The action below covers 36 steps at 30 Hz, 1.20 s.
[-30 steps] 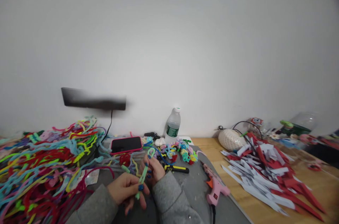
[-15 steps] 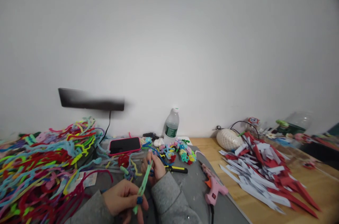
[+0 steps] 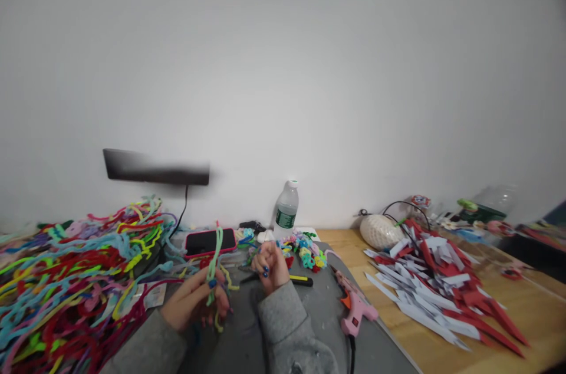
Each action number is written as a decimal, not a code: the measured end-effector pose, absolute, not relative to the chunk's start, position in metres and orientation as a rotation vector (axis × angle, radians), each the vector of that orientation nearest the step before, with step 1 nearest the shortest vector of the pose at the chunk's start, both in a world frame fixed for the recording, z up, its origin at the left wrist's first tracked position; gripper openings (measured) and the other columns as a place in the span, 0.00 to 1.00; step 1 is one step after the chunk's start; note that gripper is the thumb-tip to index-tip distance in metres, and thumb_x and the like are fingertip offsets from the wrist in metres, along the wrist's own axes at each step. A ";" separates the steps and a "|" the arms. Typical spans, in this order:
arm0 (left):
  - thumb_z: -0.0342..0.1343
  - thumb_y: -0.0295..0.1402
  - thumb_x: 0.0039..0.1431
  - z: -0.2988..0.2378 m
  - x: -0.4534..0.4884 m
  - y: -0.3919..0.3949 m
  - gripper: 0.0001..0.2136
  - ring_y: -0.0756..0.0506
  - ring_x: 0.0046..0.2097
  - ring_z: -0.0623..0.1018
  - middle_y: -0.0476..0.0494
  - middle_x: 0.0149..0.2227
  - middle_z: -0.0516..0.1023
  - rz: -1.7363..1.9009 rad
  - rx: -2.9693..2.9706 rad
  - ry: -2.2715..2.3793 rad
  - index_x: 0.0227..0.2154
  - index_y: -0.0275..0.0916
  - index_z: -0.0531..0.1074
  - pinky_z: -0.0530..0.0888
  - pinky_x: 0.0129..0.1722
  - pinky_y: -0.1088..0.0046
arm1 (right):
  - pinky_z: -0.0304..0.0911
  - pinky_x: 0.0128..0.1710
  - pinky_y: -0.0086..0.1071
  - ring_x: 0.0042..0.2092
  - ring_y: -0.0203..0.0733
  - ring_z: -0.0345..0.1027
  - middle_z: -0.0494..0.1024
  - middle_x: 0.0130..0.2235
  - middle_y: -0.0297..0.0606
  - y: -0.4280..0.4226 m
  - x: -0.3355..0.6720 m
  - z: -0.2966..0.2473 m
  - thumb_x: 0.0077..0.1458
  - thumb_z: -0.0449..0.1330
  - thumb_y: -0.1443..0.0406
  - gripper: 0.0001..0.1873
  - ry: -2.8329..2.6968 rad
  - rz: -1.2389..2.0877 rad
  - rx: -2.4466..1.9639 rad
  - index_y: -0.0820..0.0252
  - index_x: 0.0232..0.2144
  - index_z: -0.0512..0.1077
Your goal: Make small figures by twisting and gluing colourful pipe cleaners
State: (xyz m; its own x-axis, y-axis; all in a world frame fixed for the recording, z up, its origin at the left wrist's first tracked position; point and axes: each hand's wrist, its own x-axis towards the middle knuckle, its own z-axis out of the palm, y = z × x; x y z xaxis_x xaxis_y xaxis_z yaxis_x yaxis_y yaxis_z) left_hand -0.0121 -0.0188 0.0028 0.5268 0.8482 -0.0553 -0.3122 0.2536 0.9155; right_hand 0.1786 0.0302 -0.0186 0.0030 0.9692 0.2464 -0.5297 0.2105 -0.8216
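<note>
Light green pipe cleaners (image 3: 215, 253) are pinched between the thumb and fingers of my left hand (image 3: 197, 297), their upper length standing up in front of the phone. My right hand (image 3: 272, 265) hovers to the right, apart from them, its fingers curled in. Whatever those fingers hold, if anything, is too small to make out. Beneath my right hand a yellow-and-black handled tool (image 3: 301, 281) lies on the grey mat (image 3: 241, 338). Just behind are small multicoloured pipe-cleaner pieces (image 3: 309, 250).
A heap of pipe cleaners (image 3: 79, 279) covers the left side. A pink-rimmed phone (image 3: 207, 241) and a water bottle (image 3: 286, 209) are at the back. To the right are a pink glue gun (image 3: 354, 306), a white textured object (image 3: 380, 231) and red and white paper strips (image 3: 442, 285).
My right hand has let go of the green pipe cleaners and moved slightly right. My left hand has risen and moved left, tilting them more upright.
</note>
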 end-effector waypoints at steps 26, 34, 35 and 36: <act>0.52 0.47 0.45 -0.026 -0.011 0.011 0.18 0.58 0.10 0.46 0.63 0.08 0.48 1.003 0.910 0.622 0.15 0.40 0.55 0.60 0.08 0.80 | 0.52 0.45 0.43 0.48 0.55 0.62 0.67 0.49 0.51 -0.025 0.239 0.016 0.35 0.62 0.72 0.37 -2.085 0.216 -2.337 0.62 0.50 0.57; 0.49 0.47 0.49 -0.021 -0.014 0.009 0.18 0.57 0.10 0.47 0.61 0.08 0.49 1.001 0.933 0.608 0.15 0.40 0.56 0.61 0.10 0.79 | 0.54 0.42 0.41 0.46 0.54 0.63 0.70 0.44 0.50 -0.033 0.249 0.012 0.41 0.57 0.75 0.18 -2.079 0.215 -2.231 0.62 0.38 0.67; 0.49 0.47 0.49 -0.022 -0.014 0.010 0.18 0.57 0.10 0.47 0.62 0.08 0.49 1.008 0.935 0.608 0.15 0.40 0.56 0.60 0.10 0.79 | 0.55 0.41 0.39 0.44 0.52 0.64 0.71 0.42 0.48 -0.032 0.252 0.013 0.42 0.56 0.75 0.17 -2.091 0.237 -2.174 0.62 0.38 0.67; 0.49 0.47 0.48 -0.023 -0.014 0.011 0.18 0.57 0.10 0.47 0.62 0.08 0.49 1.016 0.936 0.607 0.15 0.40 0.56 0.60 0.10 0.79 | 0.56 0.39 0.36 0.42 0.49 0.65 0.72 0.40 0.46 -0.032 0.255 0.015 0.43 0.56 0.74 0.15 -2.094 0.259 -2.115 0.62 0.37 0.67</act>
State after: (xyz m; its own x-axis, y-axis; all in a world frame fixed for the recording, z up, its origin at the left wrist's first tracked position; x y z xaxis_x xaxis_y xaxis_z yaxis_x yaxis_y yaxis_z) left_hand -0.0144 0.0105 -0.0229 0.4231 0.9060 -0.0096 -0.4376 0.2136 0.8734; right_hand 0.2551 -0.0318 0.0152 0.0087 0.9999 -0.0145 0.9733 -0.0118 -0.2294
